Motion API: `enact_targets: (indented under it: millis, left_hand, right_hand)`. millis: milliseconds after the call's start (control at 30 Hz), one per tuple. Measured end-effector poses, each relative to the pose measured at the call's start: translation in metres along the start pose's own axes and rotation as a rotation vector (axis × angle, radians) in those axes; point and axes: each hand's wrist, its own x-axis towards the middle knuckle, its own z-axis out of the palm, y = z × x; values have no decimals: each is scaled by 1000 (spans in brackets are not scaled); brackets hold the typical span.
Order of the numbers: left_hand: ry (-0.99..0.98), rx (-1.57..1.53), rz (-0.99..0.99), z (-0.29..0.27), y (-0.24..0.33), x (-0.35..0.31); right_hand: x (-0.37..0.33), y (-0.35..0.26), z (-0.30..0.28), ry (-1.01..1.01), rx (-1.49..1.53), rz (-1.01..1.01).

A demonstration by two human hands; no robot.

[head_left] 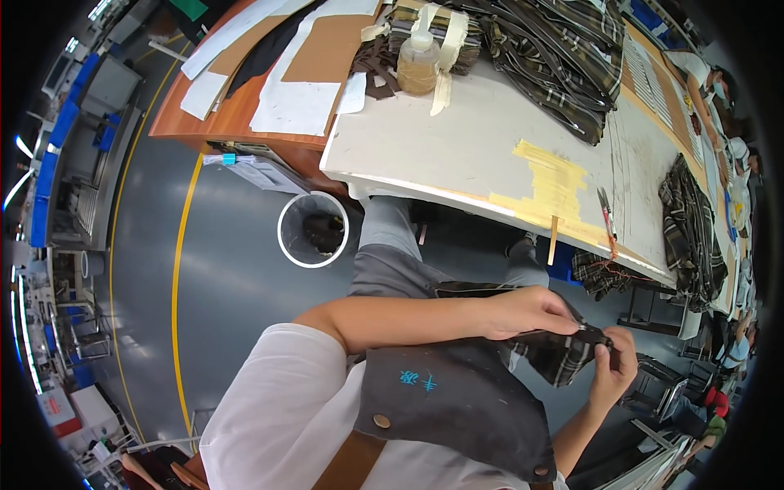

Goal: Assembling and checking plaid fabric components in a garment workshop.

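Note:
A dark plaid fabric piece (562,358) hangs between my hands above my lap, beyond the grey apron (457,400). My left hand (529,314) pinches its upper edge with thumb and fingers. Close by on the right, my right hand (618,365) grips the same edge, thumb on top. A small pale spot shows at the edge by the left fingertips; its kind is too small to make out. Part of the fabric trails behind my left forearm across my legs.
Ahead stands a white worktable (465,147) with yellow tape (551,184), thread snips (607,214), a squeeze bottle (418,67) and a plaid fabric pile (563,61). More plaid cloth (690,229) drapes over its right side. A white-rimmed bin (283,237) sits on the floor at left.

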Motion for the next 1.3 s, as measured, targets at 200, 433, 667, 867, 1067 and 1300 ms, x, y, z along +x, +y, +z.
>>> enact_targets:
  millis: [200, 433, 667, 867, 1067, 1300]
  left_hand:
    - [112, 331, 71, -22, 3, -23]
    - [264, 603, 179, -36, -2, -27]
    - [250, -9, 99, -43, -7, -25]
    - [283, -325, 83, -46, -10, -28]
    - [194, -486, -67, -50, -11, -23]
    - [158, -561, -98, -50, -22, -14]
  right_hand:
    - [19, -7, 28, -178, 150, -34]
    - [28, -3, 49, -24, 70, 23]
    - [33, 3, 59, -156, 141, 88]
    - [43, 7, 72, -70, 200, 42]
    - [40, 14, 74, -127, 286, 151]
    - [35, 31, 77, -88, 285, 167]
